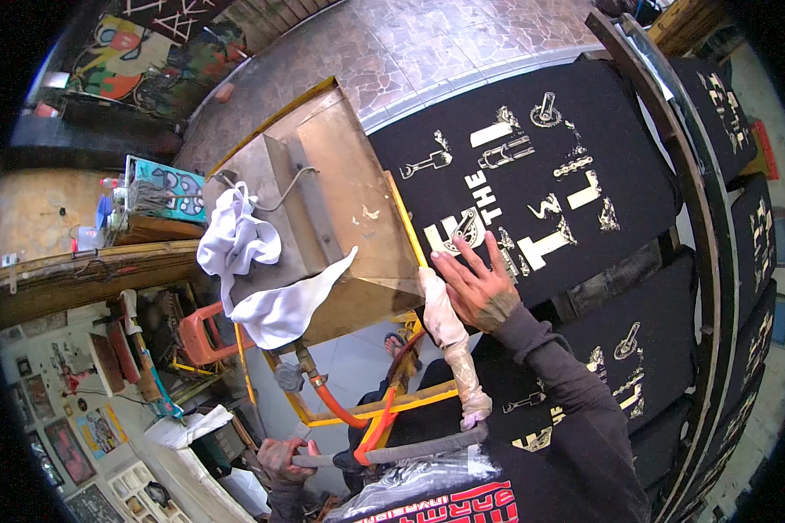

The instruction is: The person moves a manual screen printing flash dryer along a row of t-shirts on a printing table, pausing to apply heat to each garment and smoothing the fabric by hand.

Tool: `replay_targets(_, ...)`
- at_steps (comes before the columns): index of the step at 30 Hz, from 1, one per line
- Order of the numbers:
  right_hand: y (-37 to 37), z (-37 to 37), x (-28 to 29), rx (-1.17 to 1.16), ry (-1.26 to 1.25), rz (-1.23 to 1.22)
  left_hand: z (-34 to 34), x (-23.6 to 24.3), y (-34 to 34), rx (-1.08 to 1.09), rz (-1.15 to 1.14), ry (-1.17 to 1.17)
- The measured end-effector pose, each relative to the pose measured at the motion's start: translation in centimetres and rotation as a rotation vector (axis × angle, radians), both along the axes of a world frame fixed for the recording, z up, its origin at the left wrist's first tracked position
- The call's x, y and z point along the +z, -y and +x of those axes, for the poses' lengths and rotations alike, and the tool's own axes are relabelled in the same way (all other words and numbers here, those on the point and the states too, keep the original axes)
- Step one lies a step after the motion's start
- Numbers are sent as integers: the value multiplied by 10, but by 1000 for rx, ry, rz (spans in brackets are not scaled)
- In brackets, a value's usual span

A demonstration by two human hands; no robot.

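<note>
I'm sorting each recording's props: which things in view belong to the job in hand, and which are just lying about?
Likely part of the job:
grey bar, gripped by left fingers
black printed fabric, right fingers spread over it
metal hood beside the fabric

Apparently lying about:
white cloth, draped on the hood
blue painted box

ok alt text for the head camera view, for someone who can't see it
A person's left hand grips a grey padded bar on a yellow-framed metal box, while their right hand is spread over a black cloth printed with pale letters and tool-like shapes. A white cloth is draped on the box, and more printed black cloths lie nearby.
</note>
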State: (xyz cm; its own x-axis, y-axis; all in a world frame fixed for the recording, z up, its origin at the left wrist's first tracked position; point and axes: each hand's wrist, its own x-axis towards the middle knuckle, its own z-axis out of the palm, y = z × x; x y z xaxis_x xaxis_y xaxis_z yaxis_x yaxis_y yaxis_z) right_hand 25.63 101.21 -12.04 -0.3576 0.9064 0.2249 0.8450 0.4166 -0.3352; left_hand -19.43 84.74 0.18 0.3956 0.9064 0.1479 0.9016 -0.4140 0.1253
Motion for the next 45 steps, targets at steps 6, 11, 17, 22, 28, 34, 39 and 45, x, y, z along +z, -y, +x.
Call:
replay_targets(6, -11, 47, 15, -239, -57, 142, 7, 0, -2, -44, 73, -30)
replay_targets(11, 17, 93, -10, -730, 65, -9, -2, 0, 3, -2, -38, 7)
replay_targets(17, 49, 72, -14, -730, 193, -206, 4, 3, 0, -48, 17, 3)
replay_targets(22, 59, 59, -14, -630, 119, -186, -23, -1, 6, -70, -183, -70)
replay_targets(28, 48, 83, -6, -573, 77, -100, 10, 9, -3, -11, -17, -10)
replay_targets(34, -15, 163, -29, -867, 217, 14, 14, 13, -6, 38, -60, 0)
replay_targets(39, -14, 156, -49, -966, 307, -65, 20, 21, -10, 71, -123, -18)
replay_targets(45, -6, 139, -30, -911, 279, -7, 10, 16, -8, 32, -151, 19)
